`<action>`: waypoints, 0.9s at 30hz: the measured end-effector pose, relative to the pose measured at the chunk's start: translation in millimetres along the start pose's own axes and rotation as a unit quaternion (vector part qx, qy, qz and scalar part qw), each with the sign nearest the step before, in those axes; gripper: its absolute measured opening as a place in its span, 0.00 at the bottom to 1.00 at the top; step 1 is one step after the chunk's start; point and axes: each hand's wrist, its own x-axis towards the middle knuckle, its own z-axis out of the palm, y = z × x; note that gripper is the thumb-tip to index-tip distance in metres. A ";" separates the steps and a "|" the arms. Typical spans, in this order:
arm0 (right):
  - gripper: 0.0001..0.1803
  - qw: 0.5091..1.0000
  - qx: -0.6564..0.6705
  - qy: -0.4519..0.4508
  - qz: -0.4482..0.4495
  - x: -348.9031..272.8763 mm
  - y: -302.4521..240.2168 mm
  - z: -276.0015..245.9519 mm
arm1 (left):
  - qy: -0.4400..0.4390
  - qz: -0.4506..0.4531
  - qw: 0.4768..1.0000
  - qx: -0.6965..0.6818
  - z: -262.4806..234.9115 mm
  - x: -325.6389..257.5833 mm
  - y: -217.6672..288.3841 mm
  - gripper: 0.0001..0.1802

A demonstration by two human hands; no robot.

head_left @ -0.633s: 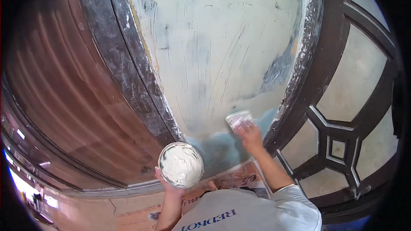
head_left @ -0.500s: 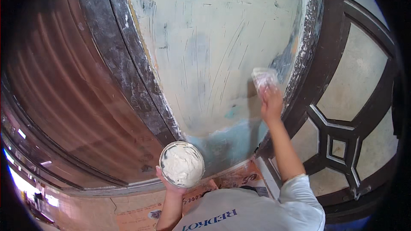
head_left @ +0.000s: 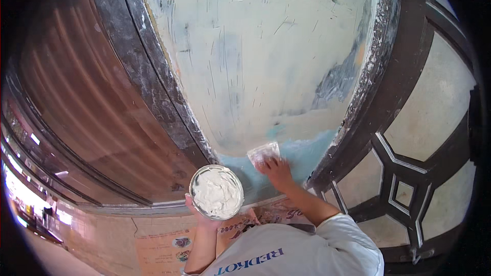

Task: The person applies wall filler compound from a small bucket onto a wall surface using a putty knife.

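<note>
Cupping the tub [head_left: 192, 184] of white paste [head_left: 219, 191] in the left hand [head_left: 199, 213], and clamping the pale scraper [head_left: 264, 152] in the right hand [head_left: 276, 172], down low at the panel [head_left: 266, 71], though hard to tell whether touching it or just off it. Looks well along up top, with a cream coat [head_left: 286, 97] across most of the panel, but seemingly unfinished along the blue-green strip [head_left: 304, 156] at the bottom and around the dark patch [head_left: 332, 84] near the right edge.
</note>
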 end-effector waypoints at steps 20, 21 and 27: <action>0.24 0.953 -0.074 0.278 -0.092 181.8 153.1 -189.9 | 0.019 -0.033 0.999 0.020 36.2 -26.6 -127.0 0.50; 0.24 0.958 -0.105 0.231 -0.133 146.8 137.6 -149.7 | 0.031 -0.027 0.999 0.016 34.4 -32.6 -130.1 0.50; 0.24 0.985 0.057 -0.062 -0.152 -49.6 125.4 12.5 | 0.085 0.007 0.996 0.008 30.2 -59.1 -153.4 0.49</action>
